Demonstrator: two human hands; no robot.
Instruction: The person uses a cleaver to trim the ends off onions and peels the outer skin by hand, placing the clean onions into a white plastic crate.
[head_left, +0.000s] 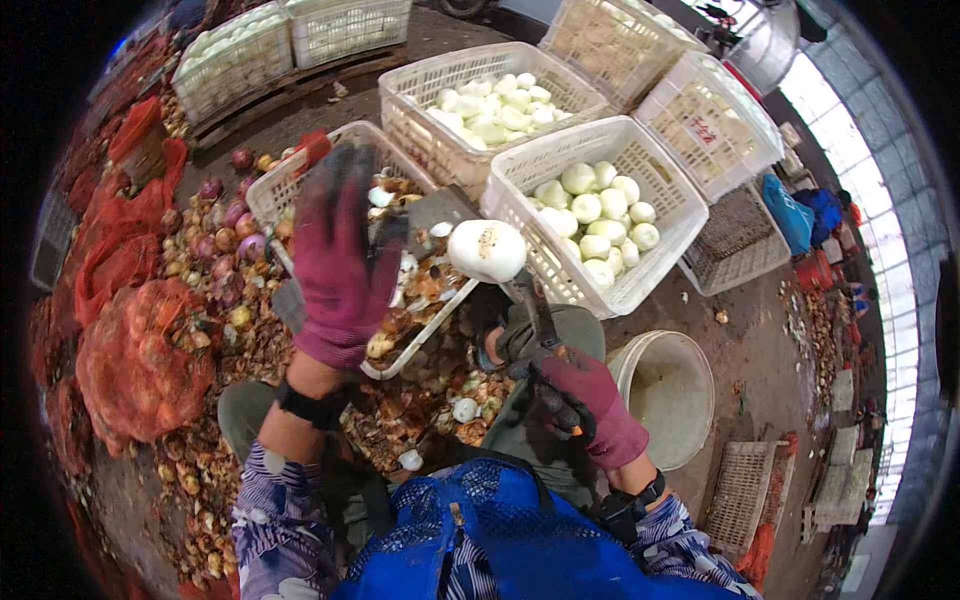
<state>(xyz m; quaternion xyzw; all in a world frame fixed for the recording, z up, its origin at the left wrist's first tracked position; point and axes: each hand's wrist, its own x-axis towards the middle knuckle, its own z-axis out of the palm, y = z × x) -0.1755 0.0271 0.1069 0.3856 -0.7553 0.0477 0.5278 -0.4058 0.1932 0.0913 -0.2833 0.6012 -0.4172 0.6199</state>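
Observation:
My right hand (581, 405), in a maroon glove with dark fingers, grips a knife (538, 304) with its blade pointing up and away from me. At the blade's tip is a peeled white onion (487, 251); whether it rests on the blade or is in the air, I cannot tell. My left hand (346, 262), gloved alike, is raised with fingers and thumb apart, blurred and holding nothing visible. Beneath it stands a white plastic crate (420, 345) with onion skins and scraps. Peeled onions (600, 214) partly fill the white crate (652, 281) beyond the knife.
A white bucket (675, 397) stands right of my knee. Unpeeled onions (225, 240) and a red mesh sack (150, 360) lie at left. Another crate (450, 161) of peeled onions stands ahead, with stacked full crates (705, 127) behind. Skins (420, 427) litter the floor between my legs.

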